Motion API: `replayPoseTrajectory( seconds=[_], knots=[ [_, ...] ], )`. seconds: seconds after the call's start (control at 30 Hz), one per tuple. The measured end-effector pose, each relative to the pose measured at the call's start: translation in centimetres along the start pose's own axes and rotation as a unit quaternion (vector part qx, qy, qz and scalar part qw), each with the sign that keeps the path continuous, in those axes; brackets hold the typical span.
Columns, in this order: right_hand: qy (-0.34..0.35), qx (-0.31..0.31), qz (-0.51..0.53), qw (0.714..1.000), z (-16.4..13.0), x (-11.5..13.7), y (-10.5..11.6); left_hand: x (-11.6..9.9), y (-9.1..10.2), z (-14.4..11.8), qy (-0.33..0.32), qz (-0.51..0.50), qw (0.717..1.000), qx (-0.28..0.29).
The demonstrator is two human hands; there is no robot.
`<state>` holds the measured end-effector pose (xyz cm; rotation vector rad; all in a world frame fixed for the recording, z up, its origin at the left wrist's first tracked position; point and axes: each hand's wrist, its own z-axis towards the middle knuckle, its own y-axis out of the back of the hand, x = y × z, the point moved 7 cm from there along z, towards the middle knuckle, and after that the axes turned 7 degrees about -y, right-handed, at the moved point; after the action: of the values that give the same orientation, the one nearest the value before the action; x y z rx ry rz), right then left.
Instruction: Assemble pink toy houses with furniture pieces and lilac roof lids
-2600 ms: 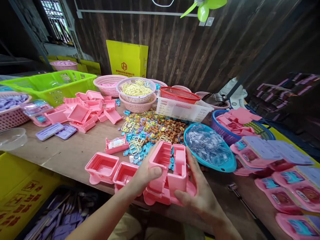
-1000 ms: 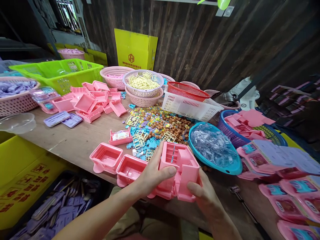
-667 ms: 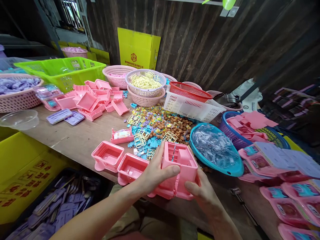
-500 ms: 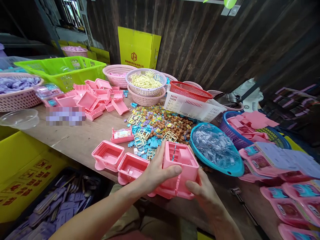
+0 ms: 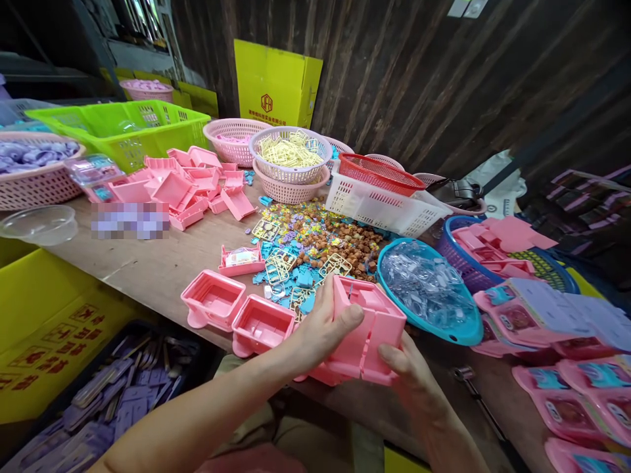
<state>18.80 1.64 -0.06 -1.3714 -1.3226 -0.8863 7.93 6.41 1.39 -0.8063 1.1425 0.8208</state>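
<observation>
Between my two hands is a pink plastic toy housing (image 5: 367, 328), tilted, with a seam down its near side. My left hand (image 5: 325, 328) grips its left side, thumb across the near face. My right hand (image 5: 411, 368) holds the lower right side, its thumb on the near face and other fingers hidden behind. Two open pink plastic boxes (image 5: 263, 323) sit to the left at the table edge, and another pink part shows partly under my left hand. Beyond them lies a small pink tray (image 5: 241, 260) with a whitish piece in it.
Loose blue, brown and yellow small parts (image 5: 340, 240) spread over the table behind. A teal basket (image 5: 428, 289) of clear plastic pieces stands right, near finished-looking pink toy sets (image 5: 566, 394) and a ratchet-like metal tool (image 5: 483, 407). Pink trays (image 5: 182, 184) pile up left, before a green crate (image 5: 123, 135).
The pink housing has shifted slightly right and turned in my hands, tipping so more of its seamed near side shows. Both hands keep their grip. The camera view has moved a little.
</observation>
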Motion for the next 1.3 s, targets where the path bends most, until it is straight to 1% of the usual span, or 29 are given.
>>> replayPoseTrajectory(
  seconds=[0.1,0.33,0.53,0.6,0.73,0.83,0.93,1.07,1.13,1.3],
  knots=[
    [-0.01,-0.003,-0.004,1.0,-0.1,-0.3,0.2,-0.1,-0.3,0.1,0.003,0.023,1.0,0.018],
    [-0.03,0.016,-0.031,0.999,-0.2,-0.7,0.3,0.0,-0.5,-0.2,0.01,0.024,0.999,0.018],
    [-0.008,-0.034,-0.048,0.998,-0.5,-0.6,0.6,0.0,-0.9,-0.2,0.015,0.009,1.0,0.013],
    [0.001,-0.044,-0.051,0.998,-0.7,-0.5,0.5,0.2,-1.1,-0.3,0.015,-0.013,1.0,0.004],
    [0.026,-0.079,-0.071,0.994,-1.2,0.0,0.5,0.6,-1.7,-0.3,0.017,-0.089,0.996,-0.003],
    [0.048,-0.112,-0.089,0.988,-1.5,0.5,0.6,1.1,-2.0,-0.2,0.028,-0.104,0.994,-0.007],
    [0.067,-0.125,-0.091,0.986,-1.6,0.9,0.8,0.8,-1.8,-0.1,0.015,-0.053,0.998,-0.029],
    [0.068,-0.087,-0.077,0.991,-1.7,1.2,0.7,-0.3,-1.5,-0.2,-0.03,0.058,0.996,-0.062],
    [0.063,-0.074,-0.071,0.993,-1.7,1.3,0.8,-0.9,-1.6,-0.1,-0.051,0.088,0.993,-0.056],
    [0.078,-0.106,-0.066,0.989,-2.1,1.2,1.4,-1.8,-2.0,0.2,-0.072,0.152,0.985,-0.037]
  ],
)
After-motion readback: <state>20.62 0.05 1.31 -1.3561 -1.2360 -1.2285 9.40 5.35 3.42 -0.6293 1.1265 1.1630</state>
